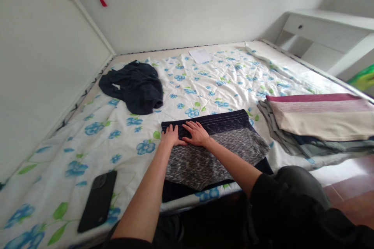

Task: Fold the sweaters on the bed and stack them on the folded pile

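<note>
- One bed (pixel 87 140), its sheet white with blue flowers and green leaves, carrying everything listed.
- One folded garment (pixel 216 151), navy band above, grey marl below, lying at the near edge of the bed, about midway along it.
- One left hand (pixel 172 137), palm down, fingers stretched flat and grasping nothing, pressing the garment's far left corner.
- One right hand (pixel 198 134), likewise flat with fingers spread and unclenched, resting on the navy band just beside the left hand.
- One dark crumpled garment (pixel 134 87), toward the far left corner, well apart from the hands.
- One stack of folded cloths (pixel 318 122) at the right edge; maroon, pink and cream on top, grey and dark layers beneath; exact count unclear.
- One black phone (pixel 97 201), near the left end of the near edge.
- One white paper (pixel 200 55), at the far edge.
</note>
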Demonstrator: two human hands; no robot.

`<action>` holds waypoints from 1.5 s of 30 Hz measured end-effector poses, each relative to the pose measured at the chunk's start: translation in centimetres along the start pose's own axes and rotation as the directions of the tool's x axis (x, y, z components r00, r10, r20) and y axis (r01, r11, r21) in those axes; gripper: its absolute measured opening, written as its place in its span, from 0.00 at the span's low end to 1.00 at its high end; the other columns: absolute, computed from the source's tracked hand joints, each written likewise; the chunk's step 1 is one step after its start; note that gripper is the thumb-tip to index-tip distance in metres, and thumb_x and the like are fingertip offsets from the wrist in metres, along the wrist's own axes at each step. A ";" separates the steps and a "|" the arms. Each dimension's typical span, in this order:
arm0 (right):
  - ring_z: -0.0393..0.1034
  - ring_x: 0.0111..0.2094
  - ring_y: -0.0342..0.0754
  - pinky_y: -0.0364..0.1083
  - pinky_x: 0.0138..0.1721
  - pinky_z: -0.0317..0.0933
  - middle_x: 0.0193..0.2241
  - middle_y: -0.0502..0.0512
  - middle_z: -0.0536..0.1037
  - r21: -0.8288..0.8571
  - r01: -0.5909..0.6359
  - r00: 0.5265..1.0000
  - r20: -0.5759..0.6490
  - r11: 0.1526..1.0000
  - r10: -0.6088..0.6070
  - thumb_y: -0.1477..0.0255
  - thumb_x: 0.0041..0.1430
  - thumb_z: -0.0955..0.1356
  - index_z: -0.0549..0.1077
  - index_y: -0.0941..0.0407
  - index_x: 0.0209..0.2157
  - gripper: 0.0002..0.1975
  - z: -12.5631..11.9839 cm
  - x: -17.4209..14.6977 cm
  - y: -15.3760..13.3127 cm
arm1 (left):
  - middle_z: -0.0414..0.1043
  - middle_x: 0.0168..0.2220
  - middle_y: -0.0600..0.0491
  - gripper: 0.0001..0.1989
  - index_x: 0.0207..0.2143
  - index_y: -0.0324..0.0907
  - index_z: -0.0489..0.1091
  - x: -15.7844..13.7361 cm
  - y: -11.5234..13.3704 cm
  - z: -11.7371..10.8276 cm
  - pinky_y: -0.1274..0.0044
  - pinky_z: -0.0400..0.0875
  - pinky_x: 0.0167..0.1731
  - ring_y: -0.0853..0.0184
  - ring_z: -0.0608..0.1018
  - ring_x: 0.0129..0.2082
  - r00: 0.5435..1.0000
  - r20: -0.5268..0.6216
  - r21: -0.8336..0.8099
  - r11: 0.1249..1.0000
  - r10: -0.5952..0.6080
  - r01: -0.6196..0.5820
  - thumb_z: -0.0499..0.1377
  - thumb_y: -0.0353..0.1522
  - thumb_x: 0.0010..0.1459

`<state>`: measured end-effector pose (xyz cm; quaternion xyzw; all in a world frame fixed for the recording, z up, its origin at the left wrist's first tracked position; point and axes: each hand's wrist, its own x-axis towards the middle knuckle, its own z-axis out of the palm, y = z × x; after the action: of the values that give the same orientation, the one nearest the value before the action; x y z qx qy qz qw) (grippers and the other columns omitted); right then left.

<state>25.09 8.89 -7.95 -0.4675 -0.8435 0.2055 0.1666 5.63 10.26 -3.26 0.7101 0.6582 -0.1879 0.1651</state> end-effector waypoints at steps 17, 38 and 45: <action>0.48 0.84 0.65 0.68 0.83 0.41 0.84 0.58 0.54 -0.178 -0.403 0.914 -0.034 0.898 0.403 0.48 0.83 0.60 0.60 0.48 0.84 0.36 -10.6 -13.8 19.6 | 0.32 0.86 0.30 0.75 0.87 0.40 0.41 0.0 -0.1 -0.2 0.49 0.53 0.80 0.35 0.49 0.85 1.000 -0.001 -0.022 1.000 -0.018 0.018 0.73 0.63 0.52; 0.85 0.45 0.60 0.53 0.53 0.78 0.39 0.60 0.89 0.547 -0.641 0.572 -0.128 0.539 0.810 0.62 0.58 0.83 0.87 0.57 0.46 0.18 -13.1 -12.0 28.6 | 0.29 0.85 0.26 0.77 0.87 0.35 0.39 1.4 -0.7 1.0 0.47 0.51 0.79 0.33 0.45 0.86 1.000 0.013 -0.024 1.000 -0.009 0.009 0.74 0.62 0.52; 0.84 0.53 0.63 0.53 0.58 0.74 0.46 0.63 0.90 0.447 -0.738 0.427 -0.270 0.505 0.863 0.60 0.62 0.81 0.87 0.57 0.48 0.18 -12.7 -12.3 28.3 | 0.29 0.86 0.27 0.77 0.87 0.37 0.39 2.1 -0.9 1.6 0.47 0.52 0.79 0.31 0.45 0.85 1.000 -0.006 -0.002 1.000 -0.019 0.019 0.74 0.64 0.53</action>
<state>57.77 14.35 -12.33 -0.8217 -0.4129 0.2512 0.3020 4.74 11.37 -5.62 0.7043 0.6655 -0.1865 0.1621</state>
